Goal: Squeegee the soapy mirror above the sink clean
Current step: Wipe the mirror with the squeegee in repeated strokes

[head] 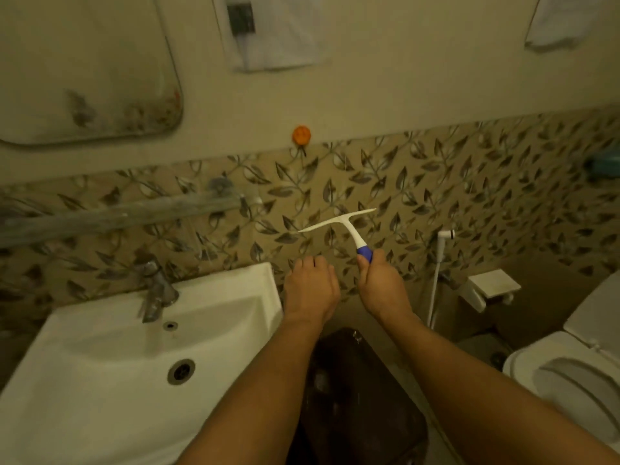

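Note:
A white squeegee [339, 223] with a blue grip points up in front of the leaf-patterned tiles, right of the sink. My right hand [380, 285] is closed around its blue handle. My left hand [310, 286] hovers just beside it to the left, back facing me, fingers curled downward and holding nothing I can see. The mirror [87, 68] hangs at the upper left, hazy, with dark blotches along its lower edge. Below it stands the white sink [235, 290] with a metal tap [156, 290].
A glass shelf [117, 213] runs between mirror and sink. An orange wall hook [301, 134] and hanging white cloths [268, 31] are above. A toilet [570, 370] and a spray hose [436, 276] stand to the right. A dark bin [355, 397] sits below my arms.

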`<action>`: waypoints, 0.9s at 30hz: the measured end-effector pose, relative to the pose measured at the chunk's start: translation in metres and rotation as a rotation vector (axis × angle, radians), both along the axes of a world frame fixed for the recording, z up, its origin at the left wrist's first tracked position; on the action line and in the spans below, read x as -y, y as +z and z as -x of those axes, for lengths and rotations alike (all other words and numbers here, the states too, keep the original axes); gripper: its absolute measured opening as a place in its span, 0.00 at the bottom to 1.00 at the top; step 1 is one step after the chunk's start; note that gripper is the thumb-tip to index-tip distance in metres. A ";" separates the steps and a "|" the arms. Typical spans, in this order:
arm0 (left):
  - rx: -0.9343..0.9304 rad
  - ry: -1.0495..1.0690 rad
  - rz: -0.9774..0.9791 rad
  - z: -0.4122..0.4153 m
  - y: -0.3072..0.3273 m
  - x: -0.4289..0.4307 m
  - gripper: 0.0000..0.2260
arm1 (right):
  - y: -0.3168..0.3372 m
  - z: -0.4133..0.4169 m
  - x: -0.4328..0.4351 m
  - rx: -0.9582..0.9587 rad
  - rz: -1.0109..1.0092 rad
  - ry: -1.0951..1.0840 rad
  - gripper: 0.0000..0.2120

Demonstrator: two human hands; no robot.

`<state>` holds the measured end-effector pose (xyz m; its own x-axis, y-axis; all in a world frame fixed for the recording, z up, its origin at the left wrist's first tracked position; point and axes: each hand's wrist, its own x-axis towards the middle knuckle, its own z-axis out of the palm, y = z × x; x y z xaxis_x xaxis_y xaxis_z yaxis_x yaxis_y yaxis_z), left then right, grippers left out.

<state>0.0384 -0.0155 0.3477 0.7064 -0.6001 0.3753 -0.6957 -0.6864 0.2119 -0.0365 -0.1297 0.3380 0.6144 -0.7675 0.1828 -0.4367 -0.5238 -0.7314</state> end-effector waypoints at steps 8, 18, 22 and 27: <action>0.159 0.030 0.165 -0.028 0.118 -0.029 0.14 | 0.126 -0.016 -0.024 0.133 0.110 0.022 0.15; 0.352 0.114 0.225 -0.064 0.253 -0.107 0.14 | 0.275 -0.051 -0.097 0.318 0.270 0.048 0.15; 0.408 0.158 0.251 -0.083 0.304 -0.150 0.14 | 0.328 -0.067 -0.133 0.381 0.326 0.072 0.15; 0.442 0.199 0.265 -0.103 0.354 -0.200 0.15 | 0.385 -0.087 -0.177 0.456 0.356 0.107 0.17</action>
